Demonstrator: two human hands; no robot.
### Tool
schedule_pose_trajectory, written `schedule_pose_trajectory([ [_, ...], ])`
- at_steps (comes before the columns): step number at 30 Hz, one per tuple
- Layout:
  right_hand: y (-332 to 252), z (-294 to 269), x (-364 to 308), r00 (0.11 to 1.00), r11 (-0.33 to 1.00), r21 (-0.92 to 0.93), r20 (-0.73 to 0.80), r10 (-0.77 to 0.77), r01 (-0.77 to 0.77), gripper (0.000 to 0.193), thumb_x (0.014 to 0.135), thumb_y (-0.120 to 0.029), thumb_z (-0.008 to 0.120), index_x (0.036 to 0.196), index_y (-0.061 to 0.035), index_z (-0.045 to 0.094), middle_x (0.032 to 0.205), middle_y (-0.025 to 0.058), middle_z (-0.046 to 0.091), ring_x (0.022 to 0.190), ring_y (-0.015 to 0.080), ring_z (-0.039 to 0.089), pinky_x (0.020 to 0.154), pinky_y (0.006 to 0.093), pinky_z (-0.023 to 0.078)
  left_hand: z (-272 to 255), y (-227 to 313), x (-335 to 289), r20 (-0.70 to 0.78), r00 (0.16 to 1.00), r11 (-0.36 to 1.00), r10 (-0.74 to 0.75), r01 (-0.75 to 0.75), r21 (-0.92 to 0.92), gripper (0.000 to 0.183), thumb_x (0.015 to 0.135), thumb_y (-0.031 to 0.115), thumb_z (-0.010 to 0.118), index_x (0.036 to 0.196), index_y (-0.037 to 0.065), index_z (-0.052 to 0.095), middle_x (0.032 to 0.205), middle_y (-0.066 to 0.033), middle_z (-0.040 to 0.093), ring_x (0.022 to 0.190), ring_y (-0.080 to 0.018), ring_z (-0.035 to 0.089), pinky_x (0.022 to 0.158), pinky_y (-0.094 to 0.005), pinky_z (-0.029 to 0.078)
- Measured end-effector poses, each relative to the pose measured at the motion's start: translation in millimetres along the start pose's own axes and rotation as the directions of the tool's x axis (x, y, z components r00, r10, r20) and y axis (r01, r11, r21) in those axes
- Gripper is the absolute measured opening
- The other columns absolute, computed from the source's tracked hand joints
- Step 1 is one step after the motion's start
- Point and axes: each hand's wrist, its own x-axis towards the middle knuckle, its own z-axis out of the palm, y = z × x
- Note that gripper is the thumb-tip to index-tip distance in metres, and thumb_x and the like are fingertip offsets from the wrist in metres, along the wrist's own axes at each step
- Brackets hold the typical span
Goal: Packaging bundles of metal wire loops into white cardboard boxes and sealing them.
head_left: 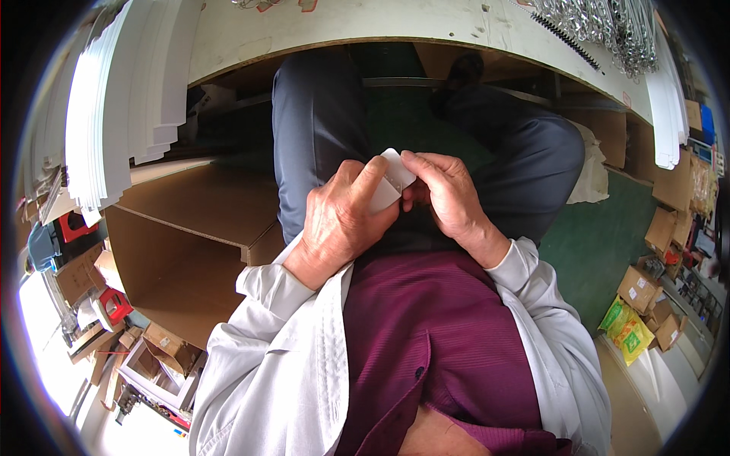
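Note:
Above my lap, both hands meet around a small white piece with rounded corners, flat like a card or a plate. My left hand is closed on its lower left part, the index finger lying along its edge. On the other side my right hand pinches its right corner between thumb and fingers. A crease or step crosses the piece; whether it is one folded piece or two cannot be told. My right fingertips are partly hidden behind it.
A worktable spans the far side, with a pile of metal wire hooks and a black coil on its right. White sheets stand at the left. An open cardboard box sits beside my left leg; cartons line the right.

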Motion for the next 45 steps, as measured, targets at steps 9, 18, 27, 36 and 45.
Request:
schedule_pose_trajectory([
  [9, 3, -6, -1, 0.995, 0.985, 0.136, -0.007, 0.104, -0.102, 0.029, 0.102, -0.026, 0.067, 0.094, 0.0003, 0.076, 0.079, 0.0057, 0.07, 0.066, 0.0107, 0.066, 0.061, 0.0248, 0.055, 1, -6, 0, 0.014, 0.997, 0.997, 0.08, -0.081, 0.011, 0.053, 0.07, 0.012, 0.086, 0.117, 0.008, 0.063, 0.103, -0.014, 0.068, 0.083, -0.0344, 0.073, 0.066, -0.0424, 0.062],
  [18, 1, 7, -3, 1.0, 1.0, 0.007, 0.015, -0.027, 0.027, 0.024, 0.101, -0.022, 0.071, 0.098, 0.0003, 0.077, 0.083, 0.0038, 0.073, 0.067, 0.0071, 0.064, 0.061, 0.0223, 0.053, 5, -4, -2, -0.022, 0.999, 0.998, -0.042, 0.041, -0.054, 0.069, 0.075, 0.017, 0.088, 0.13, 0.006, 0.049, 0.095, -0.0192, 0.072, 0.086, -0.0393, 0.075, 0.07, -0.0467, 0.062],
  [27, 4, 8, -13, 0.987, 0.972, -0.176, -0.005, -0.162, 0.159, 0.028, 0.105, -0.023, 0.066, 0.11, 0.0021, 0.076, 0.079, 0.0045, 0.072, 0.067, 0.0074, 0.064, 0.061, 0.0231, 0.052, 7, -6, -2, -0.047, 0.998, 0.999, -0.041, 0.042, 0.009, 0.07, 0.072, 0.02, 0.09, 0.13, 0.003, 0.054, 0.102, -0.0204, 0.073, 0.089, -0.0394, 0.075, 0.076, -0.0457, 0.062],
  [36, -5, 13, -22, 0.979, 0.928, -0.314, 0.081, -0.185, 0.201, 0.03, 0.105, -0.01, 0.057, 0.13, 0.0031, 0.068, 0.082, 0.0053, 0.072, 0.068, 0.0086, 0.066, 0.062, 0.0241, 0.055, 10, -7, -3, -0.102, 0.991, 0.994, -0.089, 0.082, -0.072, 0.062, 0.073, 0.019, 0.09, 0.123, 0.004, 0.058, 0.101, -0.0182, 0.073, 0.088, -0.0379, 0.075, 0.075, -0.0439, 0.062],
  [45, 4, 17, -24, 0.901, 0.734, -0.532, 0.161, -0.404, 0.424, 0.03, 0.101, -0.005, 0.058, 0.127, 0.0071, 0.067, 0.087, 0.0197, 0.074, 0.07, 0.018, 0.072, 0.065, 0.029, 0.058, 8, -7, -3, -0.14, 0.987, 0.997, -0.074, 0.07, -0.03, 0.058, 0.073, 0.016, 0.089, 0.12, 0.002, 0.059, 0.098, -0.0194, 0.073, 0.086, -0.0381, 0.075, 0.073, -0.0433, 0.062],
])
